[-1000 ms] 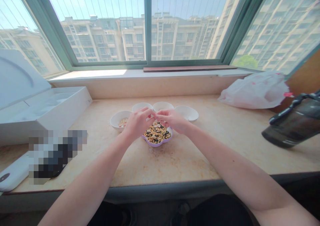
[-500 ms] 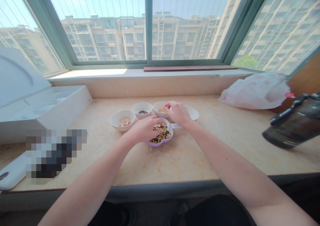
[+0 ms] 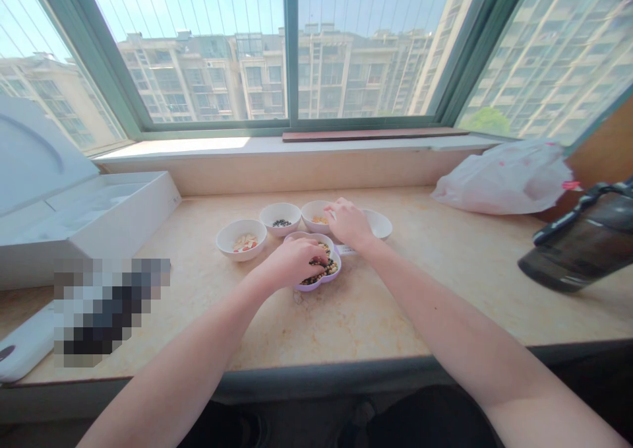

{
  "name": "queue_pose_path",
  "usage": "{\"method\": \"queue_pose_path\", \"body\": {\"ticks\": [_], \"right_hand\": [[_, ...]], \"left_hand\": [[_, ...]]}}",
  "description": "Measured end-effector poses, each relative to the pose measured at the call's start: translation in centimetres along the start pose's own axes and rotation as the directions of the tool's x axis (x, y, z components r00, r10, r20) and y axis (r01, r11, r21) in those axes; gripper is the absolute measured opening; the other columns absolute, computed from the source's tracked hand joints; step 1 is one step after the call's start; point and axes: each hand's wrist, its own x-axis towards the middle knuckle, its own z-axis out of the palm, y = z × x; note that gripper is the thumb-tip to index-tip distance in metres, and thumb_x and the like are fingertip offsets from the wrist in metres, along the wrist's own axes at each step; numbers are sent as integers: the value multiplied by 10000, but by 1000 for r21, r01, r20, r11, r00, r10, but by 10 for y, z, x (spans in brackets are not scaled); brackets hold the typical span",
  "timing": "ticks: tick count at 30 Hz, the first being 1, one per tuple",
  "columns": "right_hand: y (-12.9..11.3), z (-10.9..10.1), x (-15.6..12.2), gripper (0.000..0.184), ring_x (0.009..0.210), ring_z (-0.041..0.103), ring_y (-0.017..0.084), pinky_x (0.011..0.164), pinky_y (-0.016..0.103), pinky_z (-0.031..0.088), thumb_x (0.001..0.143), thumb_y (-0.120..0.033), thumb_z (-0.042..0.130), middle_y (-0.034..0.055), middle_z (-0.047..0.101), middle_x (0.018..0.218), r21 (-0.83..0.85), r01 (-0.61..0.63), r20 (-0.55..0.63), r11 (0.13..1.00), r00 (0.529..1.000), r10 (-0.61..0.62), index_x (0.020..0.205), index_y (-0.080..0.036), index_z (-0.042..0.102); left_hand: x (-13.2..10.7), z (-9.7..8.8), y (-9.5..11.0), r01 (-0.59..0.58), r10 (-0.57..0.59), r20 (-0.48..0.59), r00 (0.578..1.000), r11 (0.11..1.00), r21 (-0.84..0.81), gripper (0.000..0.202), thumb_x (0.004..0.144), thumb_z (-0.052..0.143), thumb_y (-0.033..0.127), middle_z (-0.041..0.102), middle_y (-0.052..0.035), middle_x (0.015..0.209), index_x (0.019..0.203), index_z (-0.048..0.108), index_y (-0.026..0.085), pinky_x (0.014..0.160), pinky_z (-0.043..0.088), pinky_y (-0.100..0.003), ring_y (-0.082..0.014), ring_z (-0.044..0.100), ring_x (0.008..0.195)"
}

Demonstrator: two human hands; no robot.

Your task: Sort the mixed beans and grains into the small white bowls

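A lilac flower-shaped dish (image 3: 310, 288) sits on the stone sill, holding a mix of dark, yellow and pale beans (image 3: 326, 270). My left hand (image 3: 294, 262) is in the dish, its fingertips down among the beans. My right hand (image 3: 350, 224) is bunched at the edge of a white bowl with yellow grains (image 3: 310, 224), and it hides most of a white saucer (image 3: 380, 224). Whatever that hand holds is hidden. To the left stand a white bowl with black beans (image 3: 280, 224) and a white bowl with pale and red pieces (image 3: 232, 243).
A white open box (image 3: 119, 217) stands at the left of the stone sill (image 3: 376, 309), with a pixelated object (image 3: 109, 309) in front of it. A white plastic bag (image 3: 504, 179) lies at the back right, and a dark bottle (image 3: 573, 250) lies at the right.
My hands, together above the lilac dish a second ago, have parted. The left has moved right and down into the beans; the right stays by the yellow-grain bowl.
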Motion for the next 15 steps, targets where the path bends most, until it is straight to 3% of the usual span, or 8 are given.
{"method": "queue_pose_path", "body": {"ticks": [10,15], "right_hand": [[3,1,-2,283,1110,666,275,985,384,483,998,-328,523,117,670,1234,107,-15,-60,994,998,22,1100,-207,757],[7,-2,-4,250,1099,673,264,1000,370,482,980,-326,565,109,688,1200,167,-14,-86,986,996,29,1071,-204,764]], "left_hand": [[0,3,-3,14,-14,14,1000,1000,-7,135,895,681,183,715,-43,906,812,784,212,830,476,-329,-213,649,911],[-1,1,-6,-5,5,-11,1000,1000,-17,149,932,687,253,722,-46,902,858,812,218,844,475,-327,-212,660,906]]}}
